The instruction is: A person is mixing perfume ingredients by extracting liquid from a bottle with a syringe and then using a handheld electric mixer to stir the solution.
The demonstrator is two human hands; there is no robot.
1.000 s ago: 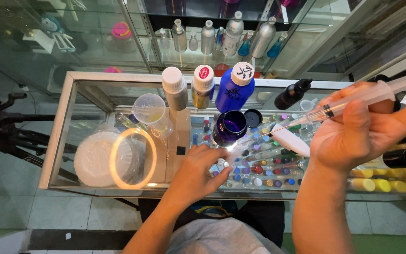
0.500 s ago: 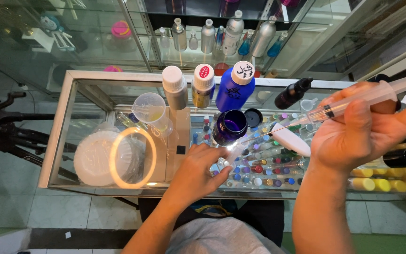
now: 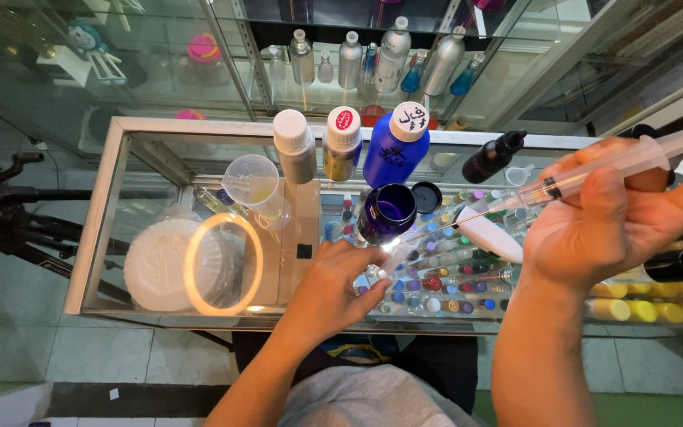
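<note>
Your right hand (image 3: pixel 594 229) grips the light, rigid plastic syringe (image 3: pixel 602 170) at its barrel; your left hand (image 3: pixel 333 289) pinches what looks like a small, fragile vial (image 3: pixel 385 259), near centre on the glass counter (image 3: pixel 112 190).

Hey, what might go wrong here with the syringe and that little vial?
The syringe has a long needle aimed at a tiny vial pinched in the left hand; a slip could prick a finger or spill liquid. The open blue jar stands right beside that hand and might get knocked.

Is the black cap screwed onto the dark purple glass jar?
No, the dark purple glass jar stands open, and the black cap lies beside it.
</note>
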